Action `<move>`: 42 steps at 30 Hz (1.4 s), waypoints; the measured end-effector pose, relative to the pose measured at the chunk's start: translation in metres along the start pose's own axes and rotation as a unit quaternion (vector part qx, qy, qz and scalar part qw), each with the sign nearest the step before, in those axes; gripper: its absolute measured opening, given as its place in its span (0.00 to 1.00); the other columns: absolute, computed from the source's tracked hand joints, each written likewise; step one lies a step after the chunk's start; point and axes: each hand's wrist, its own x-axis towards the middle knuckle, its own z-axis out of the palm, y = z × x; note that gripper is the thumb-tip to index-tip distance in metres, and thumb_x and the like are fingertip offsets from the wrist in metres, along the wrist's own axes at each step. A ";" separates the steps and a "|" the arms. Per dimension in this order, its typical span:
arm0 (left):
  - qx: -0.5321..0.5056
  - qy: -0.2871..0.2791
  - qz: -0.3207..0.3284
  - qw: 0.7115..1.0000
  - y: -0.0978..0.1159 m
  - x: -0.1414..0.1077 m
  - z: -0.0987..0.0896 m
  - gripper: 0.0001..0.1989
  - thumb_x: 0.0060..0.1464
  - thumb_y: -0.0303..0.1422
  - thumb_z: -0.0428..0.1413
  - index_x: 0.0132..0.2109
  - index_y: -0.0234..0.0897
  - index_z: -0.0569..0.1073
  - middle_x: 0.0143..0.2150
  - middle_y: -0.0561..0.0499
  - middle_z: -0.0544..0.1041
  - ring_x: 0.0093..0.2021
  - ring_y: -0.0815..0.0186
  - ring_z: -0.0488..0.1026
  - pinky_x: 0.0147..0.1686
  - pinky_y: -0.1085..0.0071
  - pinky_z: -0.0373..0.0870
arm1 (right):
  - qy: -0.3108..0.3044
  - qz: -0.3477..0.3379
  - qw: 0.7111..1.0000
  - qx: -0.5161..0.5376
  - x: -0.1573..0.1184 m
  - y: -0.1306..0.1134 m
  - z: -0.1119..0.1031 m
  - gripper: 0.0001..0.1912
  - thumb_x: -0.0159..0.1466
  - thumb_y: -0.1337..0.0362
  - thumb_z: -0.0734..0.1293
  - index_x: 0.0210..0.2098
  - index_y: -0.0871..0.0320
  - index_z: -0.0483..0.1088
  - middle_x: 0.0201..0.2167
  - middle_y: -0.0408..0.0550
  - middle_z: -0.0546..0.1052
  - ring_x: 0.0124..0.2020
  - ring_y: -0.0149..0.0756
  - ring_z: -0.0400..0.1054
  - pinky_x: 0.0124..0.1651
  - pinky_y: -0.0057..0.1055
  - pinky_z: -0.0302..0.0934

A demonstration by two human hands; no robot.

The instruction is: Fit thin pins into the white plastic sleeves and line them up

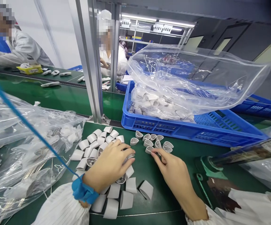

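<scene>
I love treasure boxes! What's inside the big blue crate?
Inside the blue crate is a clear plastic bag with lots of small whitish pieces in it. Whatever lies under the pile is covered, so I can't see that.

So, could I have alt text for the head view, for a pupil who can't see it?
A person's left hand is over a loose pile of pale plastic pieces on a green table, while the right hand appears to touch a smaller cluster, hollow insides showing. Behind is a blue crate holding a clear bag of similar pieces, with people in white beyond.
</scene>
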 end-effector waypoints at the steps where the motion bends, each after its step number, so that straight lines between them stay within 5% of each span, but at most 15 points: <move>1: 0.001 -0.001 0.001 1.000 0.001 0.001 0.003 0.11 0.66 0.33 0.52 0.51 0.38 0.77 0.50 0.45 0.77 0.49 0.52 0.70 0.49 0.53 0.69 | 0.004 0.007 1.000 0.004 0.000 0.000 0.000 0.32 0.73 0.42 0.49 0.38 0.53 0.77 0.14 0.39 0.60 0.14 0.31 0.56 0.21 0.25 0.48; 7: -0.077 0.047 -0.022 0.996 0.005 0.003 0.006 0.10 0.66 0.30 0.52 0.50 0.37 0.76 0.48 0.48 0.79 0.48 0.55 0.71 0.49 0.56 0.71 | 0.027 0.053 0.989 0.139 -0.005 -0.010 -0.017 0.21 0.74 0.51 0.53 0.48 0.55 0.72 0.26 0.42 0.71 0.24 0.33 0.66 0.28 0.25 0.58; 11: -0.209 0.120 -0.041 0.970 0.016 0.005 0.001 0.10 0.66 0.34 0.54 0.51 0.41 0.76 0.50 0.53 0.79 0.49 0.62 0.75 0.52 0.64 0.72 | -0.024 -0.002 0.972 0.233 -0.009 -0.021 -0.026 0.18 0.76 0.60 0.52 0.33 0.56 0.66 0.28 0.42 0.71 0.28 0.30 0.66 0.32 0.23 0.58; 18: -0.326 0.083 -0.001 0.942 0.030 0.001 0.007 0.15 0.58 0.28 0.61 0.53 0.44 0.77 0.55 0.53 0.76 0.50 0.66 0.76 0.48 0.74 0.76 | -0.073 -0.066 0.963 0.250 -0.015 -0.026 -0.024 0.18 0.75 0.66 0.53 0.27 0.57 0.55 0.23 0.38 0.62 0.23 0.27 0.56 0.28 0.23 0.52; 23: -0.273 0.095 0.015 0.957 0.025 0.001 0.014 0.21 0.57 0.18 0.56 0.52 0.45 0.77 0.51 0.54 0.77 0.45 0.68 0.77 0.45 0.74 0.77 | -0.057 -0.065 0.973 0.213 -0.014 -0.028 -0.025 0.18 0.73 0.67 0.54 0.25 0.56 0.52 0.20 0.37 0.57 0.20 0.28 0.51 0.24 0.26 0.47; 35: -0.179 0.106 0.062 0.976 0.021 -0.003 0.017 0.20 0.61 0.20 0.53 0.56 0.43 0.73 0.53 0.49 0.74 0.46 0.65 0.77 0.44 0.70 0.78 | -0.092 -0.039 0.972 0.211 -0.015 -0.029 -0.025 0.18 0.74 0.65 0.53 0.26 0.55 0.56 0.21 0.38 0.61 0.21 0.30 0.55 0.25 0.26 0.51; 42: -0.160 0.104 0.073 0.979 0.022 -0.005 0.018 0.19 0.63 0.21 0.53 0.57 0.43 0.72 0.53 0.49 0.73 0.38 0.68 0.77 0.41 0.68 0.78 | -0.140 -0.018 0.967 0.211 -0.020 -0.027 -0.019 0.17 0.75 0.62 0.51 0.33 0.55 0.64 0.28 0.42 0.70 0.29 0.33 0.66 0.34 0.28 0.58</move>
